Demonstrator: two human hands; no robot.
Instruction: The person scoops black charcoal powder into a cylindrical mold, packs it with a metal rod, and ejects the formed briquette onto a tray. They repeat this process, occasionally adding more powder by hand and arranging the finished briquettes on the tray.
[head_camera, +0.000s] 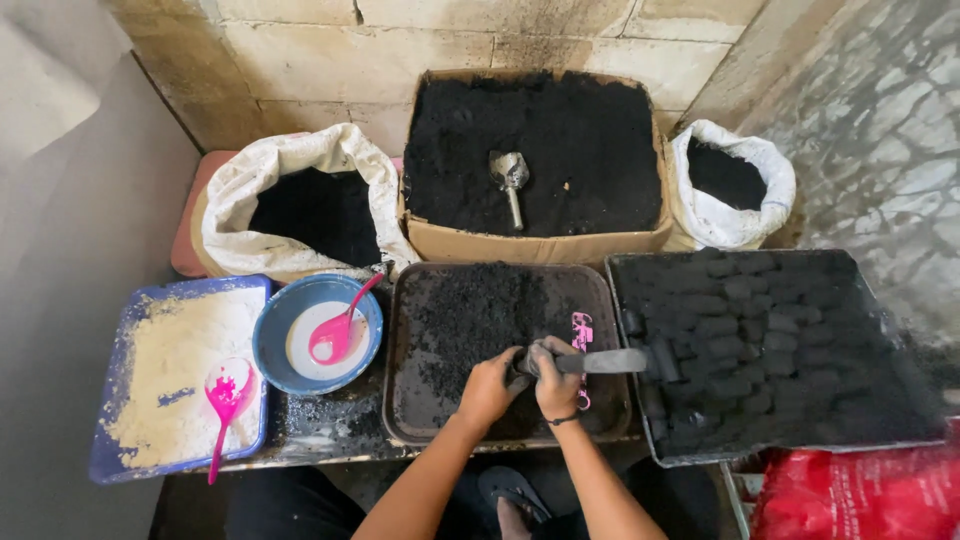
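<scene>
Cramped corner, stained block wall (330, 50), black dust on everything.

Cardboard box (535, 243) of charcoal powder sits at the wall; nearer me, briquette rack (770, 350), then powder tray (420, 420). Both my left hand (490, 385) and right hand (556, 378) are clenched round the metal tube press (600, 361) lying over the tray's right edge.

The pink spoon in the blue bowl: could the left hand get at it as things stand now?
Probably yes. The pink spoon lies uncovered in the blue bowl, its handle resting on the rim, and nothing stands between them. However, the left hand now grips a metal tube together with the right hand.
</scene>
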